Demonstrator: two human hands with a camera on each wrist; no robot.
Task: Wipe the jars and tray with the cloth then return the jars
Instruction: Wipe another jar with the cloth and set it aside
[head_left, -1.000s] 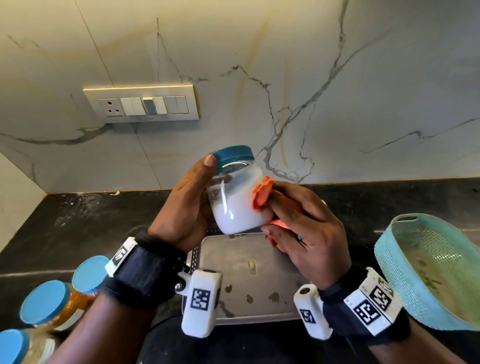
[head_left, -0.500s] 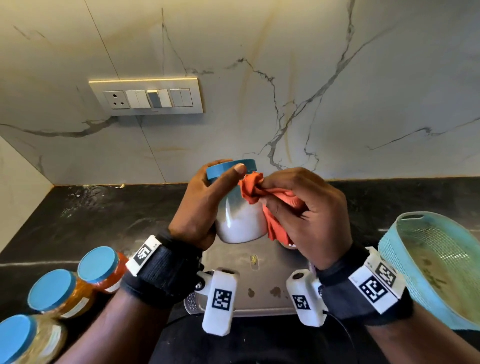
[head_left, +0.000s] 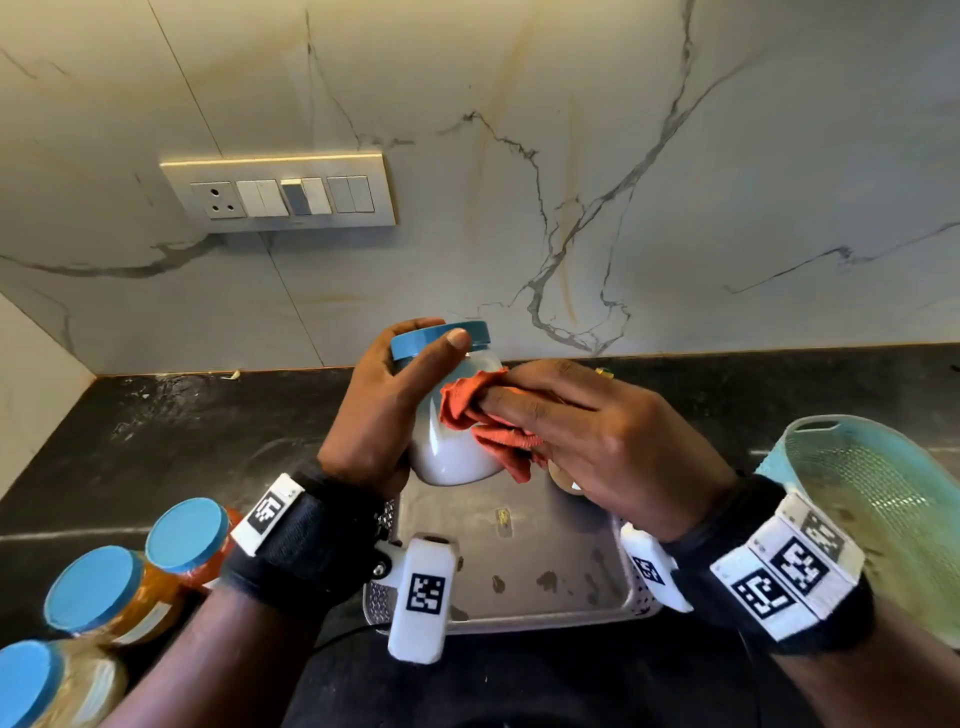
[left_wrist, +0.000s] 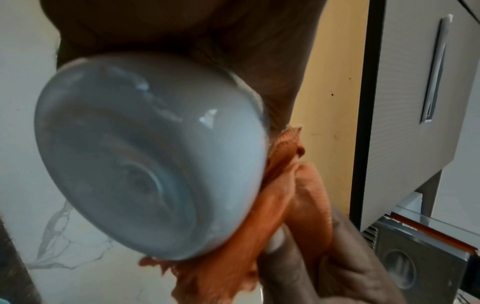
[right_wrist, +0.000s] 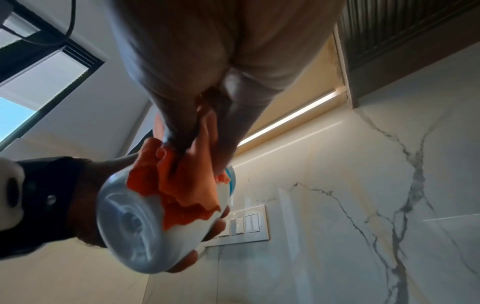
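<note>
- Head view: the left hand (head_left: 382, 415) is wrapped around a jar (head_left: 447, 447) and holds it up in the air, with the thumb lying across the blue lid (head_left: 441, 338).
- The jar is full of something white and leans a little to the right.
- The right hand (head_left: 597, 441) holds a bunched orange cloth (head_left: 483, 421) and presses it on the right side of the jar.
- Left wrist view: the round bottom of the jar (left_wrist: 145, 164) fills most of the picture, and the cloth (left_wrist: 285, 205) sits between the jar and the fingers (left_wrist: 298, 267) of the right hand.
- Right wrist view: the cloth (right_wrist: 182, 185) lies over the side of the jar (right_wrist: 137, 230), and the fingertips (right_wrist: 218, 224) of the left hand show round the far side.
- A flat metal tray (head_left: 519, 561) lies on the dark surface (head_left: 156, 441) right under the jar, with a few dark spots on it.
- Three more jars (head_left: 119, 587) with blue lids stand close together on the surface to the left, with orange and yellow stuff inside.
- A light blue basket (head_left: 883, 509) sits tilted at the right edge.
- Behind it all is a marble wall (head_left: 675, 156) with a switch plate (head_left: 280, 192).
</note>
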